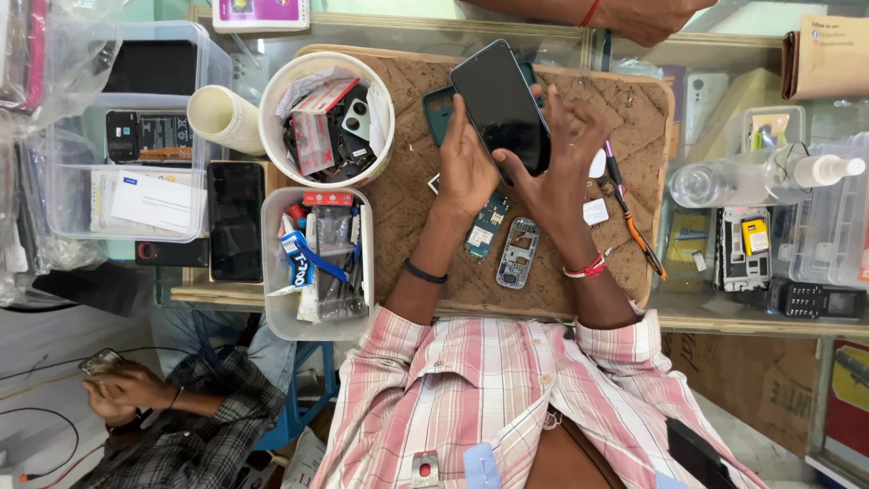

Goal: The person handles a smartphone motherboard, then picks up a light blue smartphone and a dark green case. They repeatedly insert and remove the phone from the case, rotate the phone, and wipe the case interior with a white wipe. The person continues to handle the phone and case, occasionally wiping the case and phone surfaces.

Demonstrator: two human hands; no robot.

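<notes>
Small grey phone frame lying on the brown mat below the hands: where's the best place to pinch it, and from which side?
Probably across the long side rails of the grey phone frame, at mid-length, coming straight down from above. It lies flat on the brown mat, and its middle is open cut-outs, so only the rims offer solid grip. The blue circuit board sits close on one side; the other side looks freer for a finger.

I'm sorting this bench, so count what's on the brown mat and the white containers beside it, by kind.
Phone, held by both hands: 1
Teal back cover: 1
Circuit board: 1
Grey phone frame: 1
White containers: 2
Total: 6
</notes>
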